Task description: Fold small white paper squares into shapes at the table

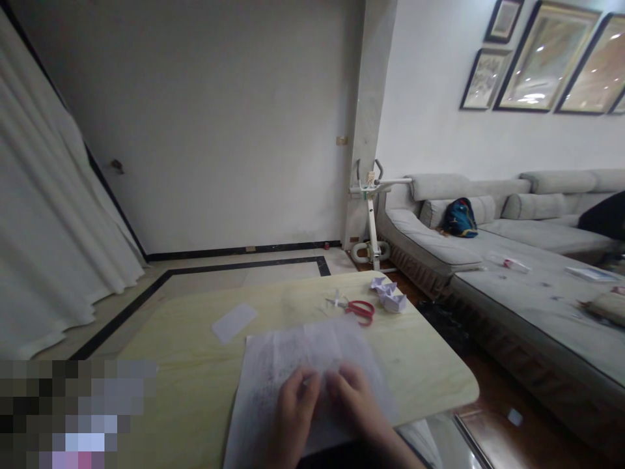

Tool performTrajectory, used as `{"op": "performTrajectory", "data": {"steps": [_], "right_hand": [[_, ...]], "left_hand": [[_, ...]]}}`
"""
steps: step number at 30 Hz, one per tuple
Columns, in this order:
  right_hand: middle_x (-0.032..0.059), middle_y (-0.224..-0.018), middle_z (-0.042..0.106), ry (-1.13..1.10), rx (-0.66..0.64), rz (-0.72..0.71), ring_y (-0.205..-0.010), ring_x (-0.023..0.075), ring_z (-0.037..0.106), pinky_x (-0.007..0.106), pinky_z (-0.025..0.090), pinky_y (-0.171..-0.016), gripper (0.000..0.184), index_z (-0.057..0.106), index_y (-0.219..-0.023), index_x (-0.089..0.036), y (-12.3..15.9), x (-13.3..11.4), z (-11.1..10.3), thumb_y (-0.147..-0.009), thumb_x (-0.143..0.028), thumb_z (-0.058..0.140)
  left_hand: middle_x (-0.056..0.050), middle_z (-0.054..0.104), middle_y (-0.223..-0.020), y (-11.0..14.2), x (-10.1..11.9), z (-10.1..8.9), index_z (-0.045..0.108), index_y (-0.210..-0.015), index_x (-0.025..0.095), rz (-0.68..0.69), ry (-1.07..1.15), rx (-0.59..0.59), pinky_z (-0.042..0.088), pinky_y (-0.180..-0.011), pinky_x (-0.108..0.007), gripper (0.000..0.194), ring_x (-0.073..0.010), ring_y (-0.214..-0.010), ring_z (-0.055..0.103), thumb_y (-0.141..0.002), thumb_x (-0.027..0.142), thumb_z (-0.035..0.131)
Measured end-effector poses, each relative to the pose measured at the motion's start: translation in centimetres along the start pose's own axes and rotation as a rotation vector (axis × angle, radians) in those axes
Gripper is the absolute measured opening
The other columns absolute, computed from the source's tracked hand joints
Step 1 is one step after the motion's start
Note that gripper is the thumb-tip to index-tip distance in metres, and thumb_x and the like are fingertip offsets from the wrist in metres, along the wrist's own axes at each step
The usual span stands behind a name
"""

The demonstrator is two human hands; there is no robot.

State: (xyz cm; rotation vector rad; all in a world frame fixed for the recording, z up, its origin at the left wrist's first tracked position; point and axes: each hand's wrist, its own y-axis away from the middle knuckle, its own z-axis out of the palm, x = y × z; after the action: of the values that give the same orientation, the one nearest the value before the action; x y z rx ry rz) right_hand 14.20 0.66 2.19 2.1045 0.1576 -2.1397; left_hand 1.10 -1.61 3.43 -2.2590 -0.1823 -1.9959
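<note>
My left hand (299, 397) and my right hand (352, 394) are side by side above a large printed sheet of paper (266, 365). The fingers of both are bent and pinched together. Whatever they hold is too blurred and small to make out, though something pale shows between them. Beyond the sheet lies a pair of scissors (361, 311) with red handles, its blades toward the left beside small paper scraps (336, 299). Several folded white paper shapes (390, 296) sit at the table's far right corner. A blank rectangular piece of paper (234, 322) lies to the left.
The pale yellow table (180, 365) has rounded corners. A grey sofa (508, 273) with a blue backpack (460, 217) stands to the right. White exercise equipment (372, 225) is by the pillar, and a white curtain (49, 195) hangs at the left.
</note>
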Motion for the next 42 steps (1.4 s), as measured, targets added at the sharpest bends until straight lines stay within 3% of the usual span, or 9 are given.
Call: {"op": "performTrajectory", "data": {"steps": [6, 13, 20, 23, 25, 28, 33, 38, 42], "right_hand": [[-0.004, -0.053, 0.044, -0.024, -0.021, -0.054, -0.054, 0.0133, 0.042, 0.024, 0.035, -0.052, 0.023, 0.051, -0.059, -0.021, 0.2, -0.7, 0.2, -0.076, -0.037, 0.054], [-0.0057, -0.052, 0.039, -0.048, 0.033, -0.038, -0.05, 0.0118, 0.037, 0.023, 0.033, -0.048, 0.023, 0.049, -0.059, -0.022, 0.0, -0.1, 0.1, -0.076, -0.037, 0.053], [-0.0027, -0.057, 0.051, -0.014, -0.007, -0.007, -0.055, 0.0136, 0.046, 0.024, 0.037, -0.051, 0.023, 0.054, -0.063, -0.021, 0.3, 0.2, 0.0, -0.075, -0.04, 0.058], [-0.0028, -0.059, 0.051, -0.011, 0.021, 0.012, -0.055, 0.0137, 0.046, 0.024, 0.038, -0.052, 0.023, 0.053, -0.064, -0.021, 0.4, 0.2, 0.0, -0.075, -0.042, 0.058], [-0.0034, -0.058, 0.049, -0.001, 0.031, 0.035, -0.054, 0.0137, 0.045, 0.024, 0.037, -0.051, 0.024, 0.051, -0.064, -0.022, 0.4, 0.0, 0.0, -0.074, -0.042, 0.058], [-0.004, -0.057, 0.046, 0.02, 0.044, 0.041, -0.054, 0.0138, 0.044, 0.024, 0.036, -0.05, 0.024, 0.048, -0.063, -0.023, 0.3, -0.4, 0.1, -0.073, -0.043, 0.057], [-0.0053, -0.054, 0.043, 0.023, 0.07, 0.049, -0.052, 0.0129, 0.042, 0.024, 0.037, -0.051, 0.029, 0.044, -0.06, -0.023, 0.1, -0.6, 0.2, -0.074, -0.045, 0.056], [-0.0044, -0.054, 0.046, -0.016, 0.066, -0.005, -0.053, 0.0139, 0.045, 0.024, 0.038, -0.05, 0.026, 0.048, -0.063, -0.023, 0.0, -0.3, 0.1, -0.077, -0.045, 0.055], [-0.0037, -0.056, 0.048, 0.004, 0.079, -0.037, -0.055, 0.0145, 0.047, 0.024, 0.04, -0.051, 0.025, 0.05, -0.063, -0.023, -0.1, -0.3, 0.1, -0.077, -0.043, 0.056]], "left_hand": [[-0.005, 0.074, -0.077, 0.0, -0.5, 0.0, 0.07, -0.079, 0.02, -0.024, 0.038, -0.036, 0.054, -0.069, -0.032, 0.034, -0.0269, -0.078, 0.068, -0.073, 0.053, 0.062], [-0.008, 0.075, -0.094, -0.6, -2.8, 0.1, 0.07, -0.078, 0.023, -0.049, 0.039, 0.106, 0.054, -0.081, -0.035, 0.03, -0.0306, -0.1, 0.066, -0.071, 0.052, 0.064], [-0.008, 0.073, -0.102, -0.6, -3.1, 0.0, 0.068, -0.082, 0.024, -0.09, 0.087, 0.239, 0.053, -0.083, -0.036, 0.03, -0.031, -0.105, 0.064, -0.065, 0.049, 0.069], [-0.007, 0.073, -0.095, -0.4, -2.5, 0.1, 0.066, -0.076, 0.023, -0.124, 0.114, 0.23, 0.054, -0.075, -0.034, 0.031, -0.0289, -0.094, 0.066, -0.062, 0.05, 0.072], [-0.004, 0.07, -0.075, -0.3, -1.8, 0.2, 0.062, -0.069, 0.023, -0.108, 0.135, 0.147, 0.052, -0.062, -0.03, 0.031, -0.0236, -0.073, 0.066, -0.065, 0.052, 0.07], [0.004, 0.054, -0.052, -0.1, -1.0, 0.3, 0.055, -0.06, 0.023, -0.066, 0.161, 0.045, 0.043, -0.046, -0.025, 0.037, -0.0154, -0.049, 0.052, -0.069, 0.057, 0.066], [0.005, 0.052, -0.049, 0.0, -0.8, 0.3, 0.057, -0.062, 0.022, -0.087, 0.179, 0.061, 0.041, -0.044, -0.024, 0.04, -0.0147, -0.046, 0.05, -0.068, 0.06, 0.066], [-0.005, 0.073, -0.085, -0.3, -1.1, 0.3, 0.068, -0.09, 0.02, -0.032, 0.16, 0.085, 0.054, -0.067, -0.029, 0.039, -0.0234, -0.08, 0.068, -0.073, 0.055, 0.065], [-0.009, 0.075, -0.1, -0.3, -0.6, 0.3, 0.072, -0.092, 0.019, 0.065, 0.106, 0.016, 0.054, -0.084, -0.035, 0.038, -0.0285, -0.098, 0.068, -0.076, 0.052, 0.062]]}}
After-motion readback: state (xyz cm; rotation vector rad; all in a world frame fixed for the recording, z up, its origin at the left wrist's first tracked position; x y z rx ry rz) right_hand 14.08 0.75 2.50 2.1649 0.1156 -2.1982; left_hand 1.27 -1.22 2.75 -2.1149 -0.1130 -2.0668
